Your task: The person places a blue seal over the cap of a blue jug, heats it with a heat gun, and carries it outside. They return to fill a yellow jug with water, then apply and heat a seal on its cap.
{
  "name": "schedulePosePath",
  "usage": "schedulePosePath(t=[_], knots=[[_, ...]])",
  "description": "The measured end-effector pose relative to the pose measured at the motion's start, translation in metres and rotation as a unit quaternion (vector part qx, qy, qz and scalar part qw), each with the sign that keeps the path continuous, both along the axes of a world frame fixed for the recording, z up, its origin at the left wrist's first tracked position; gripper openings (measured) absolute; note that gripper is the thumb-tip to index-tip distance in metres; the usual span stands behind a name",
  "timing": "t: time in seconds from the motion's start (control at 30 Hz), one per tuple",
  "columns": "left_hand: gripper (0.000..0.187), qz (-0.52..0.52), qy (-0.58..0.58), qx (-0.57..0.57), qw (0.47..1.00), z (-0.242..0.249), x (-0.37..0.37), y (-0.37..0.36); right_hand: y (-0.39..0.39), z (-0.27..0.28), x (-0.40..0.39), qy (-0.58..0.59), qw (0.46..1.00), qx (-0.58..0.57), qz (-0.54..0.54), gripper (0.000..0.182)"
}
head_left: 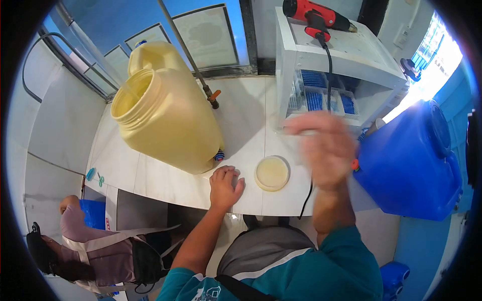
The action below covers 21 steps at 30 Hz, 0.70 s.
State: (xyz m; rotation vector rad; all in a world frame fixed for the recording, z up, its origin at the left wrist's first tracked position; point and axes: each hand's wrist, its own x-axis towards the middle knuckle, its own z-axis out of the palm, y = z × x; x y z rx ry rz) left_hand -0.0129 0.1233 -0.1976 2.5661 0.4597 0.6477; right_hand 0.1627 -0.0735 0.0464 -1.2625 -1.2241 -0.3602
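Note:
My left hand [225,186] rests on the white tiled counter [246,110], empty, with its thumb apart from the fingers. Just behind it stands a large pale yellow jerrycan [175,115], upright, its wide mouth uncapped and a small blue-and-red fitting [219,155] low on its side. Between my hands a round pale yellow lid [272,173] lies flat on the counter. My right hand [326,150] is raised above the counter, to the right of the lid. Motion smears its fingers, so whether they hold anything cannot be made out.
A blue jerrycan [409,160] stands on the right. Behind, a white shelf unit [346,55] carries a red heat gun [321,17], whose black cord hangs down. A pipe with an orange valve [215,95] rises behind the yellow jerrycan. Another person [100,251] is at lower left, near scissors [100,179].

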Motion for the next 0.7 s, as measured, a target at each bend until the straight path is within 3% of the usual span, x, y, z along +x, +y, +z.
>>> schedulePosePath(t=[0.07,0.1,0.17,0.23,0.3,0.37,0.43,0.47,0.53,0.57,0.63,0.67,0.7], knots=[[0.025,0.001,-0.002,0.004,1.000,0.000,-0.001,-0.002,-0.036,-0.023,0.026,0.127,0.977,0.153,-0.081,0.023],[0.026,0.004,0.003,0.008,1.000,-0.001,0.000,-0.002,-0.056,-0.028,0.039,0.175,0.951,0.160,-0.197,0.024],[0.026,0.007,0.006,0.013,1.000,-0.001,0.001,-0.001,-0.068,-0.029,0.074,0.239,0.910,0.111,-0.319,0.026],[0.026,0.004,0.010,0.017,1.000,-0.003,0.000,-0.001,-0.065,-0.056,0.113,0.203,0.906,-0.033,-0.370,0.024],[0.026,0.002,0.011,0.017,1.000,-0.002,0.000,-0.002,-0.054,-0.096,0.150,0.076,0.915,-0.159,-0.363,0.020],[0.026,0.001,0.012,0.017,1.000,-0.001,0.000,-0.001,-0.024,-0.120,0.172,0.019,0.918,-0.247,-0.309,0.020],[0.026,-0.004,0.007,0.020,1.000,-0.003,0.000,-0.001,0.004,-0.134,0.180,-0.095,0.874,-0.361,-0.312,0.021],[0.026,-0.004,0.009,0.021,1.000,-0.004,-0.001,-0.001,0.018,-0.145,0.187,-0.094,0.874,-0.360,-0.311,0.021],[0.025,0.003,0.008,0.014,1.000,-0.004,0.000,-0.001,0.042,-0.158,0.200,-0.138,0.807,-0.490,-0.300,0.017],[0.025,0.003,0.009,0.015,1.000,-0.004,0.000,0.000,0.049,-0.158,0.208,-0.138,0.808,-0.489,-0.299,0.017],[0.025,0.008,0.012,0.003,1.000,-0.004,0.000,0.000,0.062,-0.154,0.214,-0.172,0.733,-0.606,-0.257,0.019],[0.025,0.011,0.011,0.004,1.000,-0.004,0.000,0.000,0.066,-0.152,0.217,-0.174,0.734,-0.604,-0.256,0.019],[0.025,0.009,0.012,0.003,1.000,-0.004,0.000,0.000,0.071,-0.147,0.219,-0.168,0.695,-0.650,-0.257,0.020]])
